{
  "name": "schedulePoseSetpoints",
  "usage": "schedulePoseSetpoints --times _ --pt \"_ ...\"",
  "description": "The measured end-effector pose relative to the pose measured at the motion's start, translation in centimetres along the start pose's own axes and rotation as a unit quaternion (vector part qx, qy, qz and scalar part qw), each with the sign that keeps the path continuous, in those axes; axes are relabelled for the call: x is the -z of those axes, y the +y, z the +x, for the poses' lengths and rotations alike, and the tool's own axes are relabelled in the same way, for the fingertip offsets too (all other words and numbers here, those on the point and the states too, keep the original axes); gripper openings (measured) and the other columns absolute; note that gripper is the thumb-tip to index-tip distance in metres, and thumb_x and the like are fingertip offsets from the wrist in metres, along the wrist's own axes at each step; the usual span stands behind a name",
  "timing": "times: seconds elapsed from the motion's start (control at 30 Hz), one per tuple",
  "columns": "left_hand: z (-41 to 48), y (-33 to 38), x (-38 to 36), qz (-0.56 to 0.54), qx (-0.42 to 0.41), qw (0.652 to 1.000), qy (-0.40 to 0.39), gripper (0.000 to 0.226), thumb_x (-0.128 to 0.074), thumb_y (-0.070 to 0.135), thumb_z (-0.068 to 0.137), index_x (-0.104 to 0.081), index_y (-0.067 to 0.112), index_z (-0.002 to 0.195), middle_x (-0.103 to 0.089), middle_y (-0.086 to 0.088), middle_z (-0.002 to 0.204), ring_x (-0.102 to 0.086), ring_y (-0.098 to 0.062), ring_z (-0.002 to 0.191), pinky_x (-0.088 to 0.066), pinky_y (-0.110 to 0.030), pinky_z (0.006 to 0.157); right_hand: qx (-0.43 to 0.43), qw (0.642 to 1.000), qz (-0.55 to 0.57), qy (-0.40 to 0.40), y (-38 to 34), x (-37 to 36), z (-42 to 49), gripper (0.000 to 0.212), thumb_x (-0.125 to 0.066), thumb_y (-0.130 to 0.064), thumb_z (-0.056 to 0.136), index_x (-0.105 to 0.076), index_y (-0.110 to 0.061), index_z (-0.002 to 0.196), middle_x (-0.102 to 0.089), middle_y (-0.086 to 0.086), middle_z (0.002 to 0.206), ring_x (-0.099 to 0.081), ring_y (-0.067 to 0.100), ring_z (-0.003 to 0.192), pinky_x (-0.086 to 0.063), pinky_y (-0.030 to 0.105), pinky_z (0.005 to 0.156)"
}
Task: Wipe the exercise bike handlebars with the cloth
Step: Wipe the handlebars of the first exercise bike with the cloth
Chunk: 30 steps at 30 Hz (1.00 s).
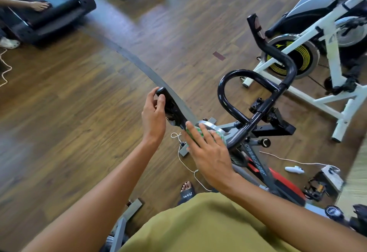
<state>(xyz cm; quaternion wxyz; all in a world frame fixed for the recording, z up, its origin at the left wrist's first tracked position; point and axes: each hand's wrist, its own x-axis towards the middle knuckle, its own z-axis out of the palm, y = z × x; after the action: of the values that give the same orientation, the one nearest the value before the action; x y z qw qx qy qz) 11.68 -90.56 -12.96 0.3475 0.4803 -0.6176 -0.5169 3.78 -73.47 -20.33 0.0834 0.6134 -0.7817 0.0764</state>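
Left hand grips the handlebars at 1 end; right hand (fingers straight) presses the cloth onto the handlebars nearby.

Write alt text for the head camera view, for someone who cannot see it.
A person's right hand presses a green cloth onto a black exercise bike handlebar while the left hand grips the bar's left end. A white bike stands beyond.
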Motion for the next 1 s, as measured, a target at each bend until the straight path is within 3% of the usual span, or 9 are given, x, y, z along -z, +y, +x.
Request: schedulePoseSetpoints --times 0.13,0.27,0.4,0.5,0.7,0.9,1.0 --pt "0.0 0.0 -0.1 -0.005 -0.004 1.000 0.008 0.027 -0.048 0.030 0.101 -0.060 0.027 0.125 -0.066 0.001 0.085 -0.062 -0.012 0.077 -0.055 -0.050 0.085 0.037 0.999 0.007 0.020 1.7 1.0 -1.0 0.048 -0.039 -0.036 0.106 -0.039 -0.025 0.152 -0.028 0.000 0.162 -0.042 0.028 0.142 -0.042 0.046 0.108" --pt "0.2 -0.3 -0.2 -0.011 -0.002 1.000 0.004 0.027 -0.048 0.031 0.101 -0.060 0.028 0.125 -0.070 -0.007 0.091 -0.064 -0.017 0.081 -0.055 -0.050 0.085 0.128 0.992 -0.001 0.023 5.4 2.5 -3.2 0.046 -0.033 -0.036 0.108 -0.040 -0.026 0.152 -0.030 -0.001 0.162 -0.035 0.024 0.146 -0.032 0.043 0.115" --pt "0.3 -0.3 0.0 -0.015 -0.001 1.000 -0.003 0.028 -0.048 0.028 0.102 -0.059 0.025 0.128 -0.068 -0.004 0.090 -0.061 -0.011 0.077 -0.052 -0.035 0.078 0.199 0.979 -0.028 0.018 9.7 2.3 -3.8 0.047 -0.043 -0.039 0.106 -0.038 -0.029 0.152 -0.032 -0.002 0.161 -0.031 0.021 0.148 -0.025 0.044 0.119" --pt "0.4 -0.4 0.0 -0.017 0.000 1.000 -0.009 0.029 -0.047 0.027 0.103 -0.058 0.024 0.129 -0.068 -0.005 0.091 -0.061 -0.010 0.077 -0.051 -0.029 0.075 0.219 0.975 -0.026 0.007 12.3 2.7 -3.6 0.047 -0.038 -0.042 0.107 -0.041 -0.028 0.151 -0.033 0.001 0.160 -0.031 0.024 0.148 -0.025 0.047 0.118" --pt "0.3 -0.4 0.0 -0.018 -0.003 1.000 -0.008 0.028 -0.047 0.026 0.103 -0.057 0.023 0.129 -0.067 0.001 0.087 -0.060 -0.005 0.071 -0.050 -0.024 0.070 0.158 0.987 -0.007 0.007 11.2 1.7 -4.1 0.049 -0.037 -0.039 0.106 -0.037 -0.026 0.153 -0.029 0.000 0.162 -0.026 0.024 0.150 -0.019 0.048 0.121" --pt "0.3 -0.5 -0.4 -0.019 -0.002 1.000 0.008 0.027 -0.047 0.027 0.103 -0.058 0.023 0.128 -0.064 0.004 0.084 -0.061 -0.007 0.075 -0.051 -0.028 0.074 0.081 0.997 -0.003 0.011 6.7 1.4 -4.3 0.050 -0.035 -0.040 0.106 -0.036 -0.025 0.153 -0.032 -0.001 0.161 -0.029 0.022 0.149 -0.022 0.048 0.120" --pt "0.1 -0.5 -0.9 -0.022 -0.001 0.999 0.031 0.026 -0.047 0.026 0.103 -0.059 0.025 0.126 -0.061 0.007 0.081 -0.057 0.001 0.069 -0.046 -0.018 0.068 0.031 0.999 0.011 0.014 4.1 1.5 -3.8 0.055 -0.039 -0.048 0.103 -0.039 -0.024 0.152 -0.033 0.001 0.161 -0.034 0.022 0.146 -0.024 0.048 0.119"
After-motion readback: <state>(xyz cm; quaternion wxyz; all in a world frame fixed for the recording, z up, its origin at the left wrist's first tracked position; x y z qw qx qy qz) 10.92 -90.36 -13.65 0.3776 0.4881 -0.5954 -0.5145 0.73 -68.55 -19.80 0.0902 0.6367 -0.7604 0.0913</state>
